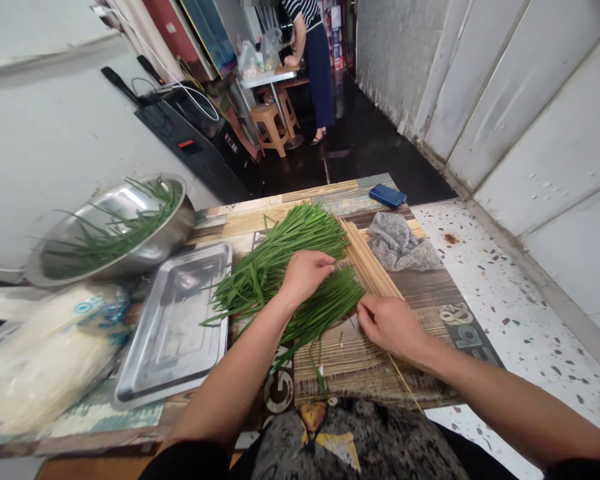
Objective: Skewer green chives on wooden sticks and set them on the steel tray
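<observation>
A heap of long green garlic chives [285, 247] lies on the wood-patterned table, with a smaller bunch on its near side. My left hand [307, 273] rests over the chives, thumb and fingers pinched together at a few stalks; the fingertips are partly hidden. My right hand [393, 327] is closed at the cut ends of the near bunch. A thin bamboo skewer [407, 385] sticks out below that hand, toward my body. Beside the chives, a row of bamboo skewers [370, 263] lies on the table.
Left stand a metal tray [173, 360], a steel bowl [185, 213] with more chives, and bagged white food [55, 373]. A grey cloth [403, 243] and a blue box [387, 195] lie right. Beyond, a person [320, 67] stands by a small table [270, 79] and stools [270, 127].
</observation>
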`<act>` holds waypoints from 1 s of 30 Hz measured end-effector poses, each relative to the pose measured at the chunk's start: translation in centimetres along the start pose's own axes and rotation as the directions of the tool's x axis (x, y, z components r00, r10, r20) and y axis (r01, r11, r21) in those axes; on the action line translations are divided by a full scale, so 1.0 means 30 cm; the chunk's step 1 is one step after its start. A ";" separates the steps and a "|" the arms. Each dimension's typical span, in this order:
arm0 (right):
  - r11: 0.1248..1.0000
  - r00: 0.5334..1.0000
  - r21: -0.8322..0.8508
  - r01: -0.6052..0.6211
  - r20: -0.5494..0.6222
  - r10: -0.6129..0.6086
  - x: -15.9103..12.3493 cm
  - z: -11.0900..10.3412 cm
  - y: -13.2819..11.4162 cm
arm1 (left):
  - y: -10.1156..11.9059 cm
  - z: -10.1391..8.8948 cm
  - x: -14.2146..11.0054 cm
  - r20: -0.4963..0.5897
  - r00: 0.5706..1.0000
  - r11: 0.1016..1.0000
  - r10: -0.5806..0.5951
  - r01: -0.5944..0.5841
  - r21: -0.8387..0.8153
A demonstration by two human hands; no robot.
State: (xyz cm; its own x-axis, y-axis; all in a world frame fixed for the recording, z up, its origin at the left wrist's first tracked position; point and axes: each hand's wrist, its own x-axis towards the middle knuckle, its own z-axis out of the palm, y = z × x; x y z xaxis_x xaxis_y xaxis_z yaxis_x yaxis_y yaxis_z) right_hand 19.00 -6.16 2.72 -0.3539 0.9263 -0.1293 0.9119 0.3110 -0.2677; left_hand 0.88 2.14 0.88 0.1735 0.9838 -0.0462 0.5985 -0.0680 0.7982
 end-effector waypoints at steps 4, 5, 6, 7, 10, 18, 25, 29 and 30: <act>1.000 1.000 -0.005 -0.006 -0.003 0.006 0.001 0.001 -0.002 | -0.004 0.001 -0.005 -0.010 0.999 0.992 -0.043 0.042 -0.119; 1.000 1.000 -0.009 -0.010 -0.007 0.010 0.001 0.001 -0.003 | -0.004 -0.001 -0.007 -0.010 0.998 0.989 -0.059 0.057 -0.136; 1.000 1.000 -0.011 -0.012 -0.011 0.012 0.001 0.001 -0.003 | -0.005 -0.003 -0.009 -0.006 0.997 0.988 -0.071 0.070 -0.136; 1.000 1.000 -0.012 -0.014 -0.013 0.013 0.001 0.001 -0.003 | -0.004 -0.005 -0.011 -0.001 0.997 0.989 -0.079 0.079 -0.122; 1.000 1.000 -0.010 -0.011 -0.016 0.010 0.001 0.002 -0.003 | 0.001 -0.012 -0.018 0.000 0.997 0.995 -0.072 0.071 -0.063; 1.000 1.000 -0.006 -0.005 -0.016 0.005 -0.004 0.008 0.000 | 0.020 -0.009 -0.035 -0.045 0.999 0.996 0.006 -0.002 0.086; 1.000 1.000 -0.019 -0.020 0.018 0.020 -0.010 0.004 -0.007 | 0.044 -0.052 -0.056 0.224 0.963 0.951 0.146 -0.200 0.236; 0.999 0.999 -0.037 -0.033 0.019 0.034 -0.004 -0.002 -0.008 | 0.022 -0.063 -0.026 0.070 0.982 0.888 0.174 -0.187 0.419; 0.999 0.999 -0.041 -0.036 0.020 0.037 -0.003 -0.003 -0.008 | 0.012 -0.055 -0.016 0.012 0.980 0.867 0.198 -0.181 0.465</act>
State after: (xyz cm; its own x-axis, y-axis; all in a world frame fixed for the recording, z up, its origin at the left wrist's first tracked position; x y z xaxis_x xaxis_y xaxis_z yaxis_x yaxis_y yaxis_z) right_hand 18.83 -6.31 2.89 -0.3238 0.9328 -0.1585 0.9319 0.2855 -0.2236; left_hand -0.28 1.91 2.19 0.2981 0.9486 0.1059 0.8507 -0.3144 0.4213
